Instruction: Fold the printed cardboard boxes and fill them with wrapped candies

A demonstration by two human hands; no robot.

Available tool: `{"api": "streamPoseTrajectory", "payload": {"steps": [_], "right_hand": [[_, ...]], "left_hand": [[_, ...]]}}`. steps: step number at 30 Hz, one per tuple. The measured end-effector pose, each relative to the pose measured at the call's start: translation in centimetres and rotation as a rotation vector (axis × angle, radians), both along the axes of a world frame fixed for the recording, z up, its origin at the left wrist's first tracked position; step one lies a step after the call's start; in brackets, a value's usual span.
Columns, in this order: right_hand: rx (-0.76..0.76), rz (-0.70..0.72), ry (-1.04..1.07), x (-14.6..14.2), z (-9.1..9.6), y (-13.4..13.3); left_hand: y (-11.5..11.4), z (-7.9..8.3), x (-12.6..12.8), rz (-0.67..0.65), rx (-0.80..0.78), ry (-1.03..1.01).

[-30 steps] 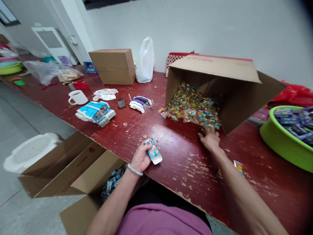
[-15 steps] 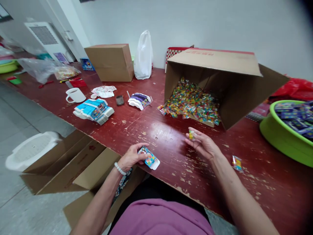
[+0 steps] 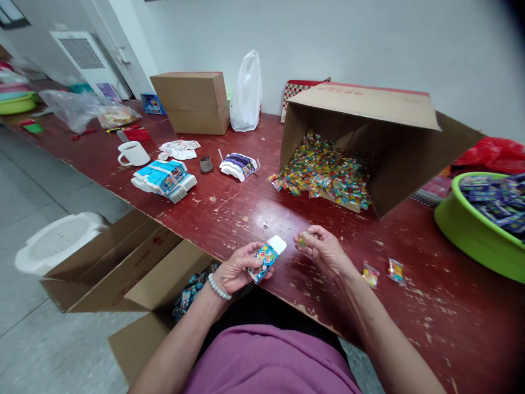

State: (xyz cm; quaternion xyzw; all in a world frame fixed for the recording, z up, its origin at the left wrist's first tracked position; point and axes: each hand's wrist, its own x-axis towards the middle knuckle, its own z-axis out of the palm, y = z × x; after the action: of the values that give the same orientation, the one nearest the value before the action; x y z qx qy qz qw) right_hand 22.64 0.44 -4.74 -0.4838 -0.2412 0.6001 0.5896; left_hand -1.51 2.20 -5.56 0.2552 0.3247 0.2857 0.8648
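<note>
My left hand is closed around a small blue printed candy box. The box is tilted, its white end flap standing out towards the upper right. To the right of it, my right hand pinches a small candy packet with yellow-green pieces, mostly covered by the fingers and apart from the box. Beside my right forearm lie one candy packet and another clear packet. Beyond the hands, a heap of wrapped candy packets spills from a cardboard box lying on its side.
Banded flat blue cartons, purple cartons and a white mug stand to the left on the red table. A green basin of purple boxes is at right. Below the edge, an open carton holds blue boxes.
My left hand has turned the candy box so its flap points up and right. My right hand has moved left towards it with the packet. A second packet now shows beside my right forearm.
</note>
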Motion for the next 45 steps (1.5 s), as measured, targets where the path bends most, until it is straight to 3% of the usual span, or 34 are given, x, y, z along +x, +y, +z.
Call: {"api": "streamPoseTrajectory", "payload": {"steps": [6, 12, 15, 20, 23, 29, 35, 38, 42, 45], "right_hand": [[0.015, -0.077, -0.275, -1.9, -0.2, -0.5], [0.051, -0.123, -0.248, -3.9, -0.3, -1.2], [0.066, -0.044, -0.308, -3.9, 0.1, -1.8], [0.029, 0.159, -0.208, -2.6, 1.0, -2.9], [0.043, 0.21, -0.119, -2.2, 1.0, -3.3], [0.053, 0.064, -0.039, -2.0, 0.9, -3.4], [0.026, -0.008, -0.05, -1.2, 1.6, -3.5], [0.081, -0.03, -0.14, -1.6, 2.0, -3.6], [0.167, -0.081, -0.425, -2.5, 2.5, -3.9], [0.211, -0.029, -0.573, -3.1, 2.7, -4.4]], "left_hand": [[-1.8, -0.2, 1.7, -0.005, -0.064, -0.227], [-3.3, 1.1, 4.0, 0.032, 0.055, -0.082], [-3.7, 1.4, 4.3, 0.103, 0.105, 0.019], [-3.2, 1.5, 3.8, 0.163, 0.133, 0.071], [-2.8, 1.3, 3.5, 0.153, 0.132, 0.039], [-2.2, 0.8, 2.3, 0.118, 0.047, -0.068], [-1.9, 1.5, 0.6, 0.097, 0.223, 0.128], [-2.3, 1.7, 0.7, 0.067, 0.318, 0.213], [-3.0, 1.8, 1.3, -0.019, 0.42, 0.27], [-3.4, 1.9, 1.9, -0.069, 0.462, 0.25]]}}
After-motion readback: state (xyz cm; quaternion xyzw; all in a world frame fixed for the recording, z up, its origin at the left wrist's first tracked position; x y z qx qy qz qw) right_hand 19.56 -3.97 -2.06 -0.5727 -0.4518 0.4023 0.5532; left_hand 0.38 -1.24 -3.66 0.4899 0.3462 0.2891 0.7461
